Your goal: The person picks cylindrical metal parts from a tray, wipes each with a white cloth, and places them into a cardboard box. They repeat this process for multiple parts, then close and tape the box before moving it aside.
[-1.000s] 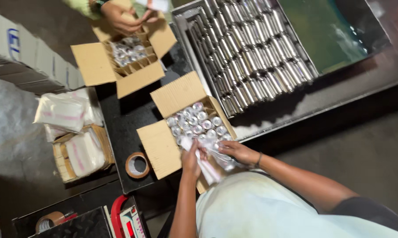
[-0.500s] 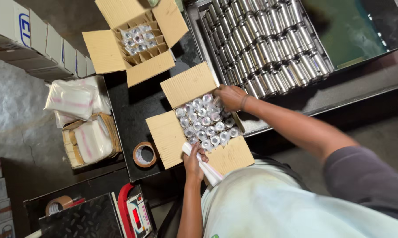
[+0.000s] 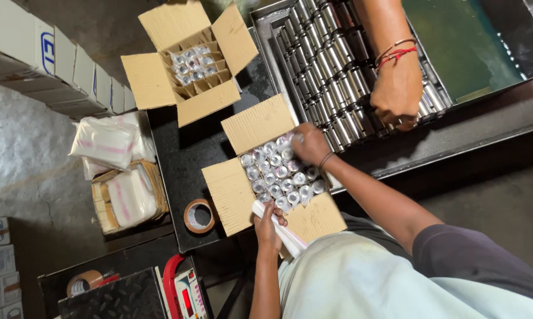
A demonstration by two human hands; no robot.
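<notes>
At far left we see stacked white cartons, then plastic bags and a tape roll on the dark table. An open cardboard box sits above. Our left hand grips a folded plastic bag at the near edge of the nearer box full of wrapped metal cylinders. Our right hand closes on one cylinder at the far corner. Another person's hand rests on the cylinder tray.
</notes>
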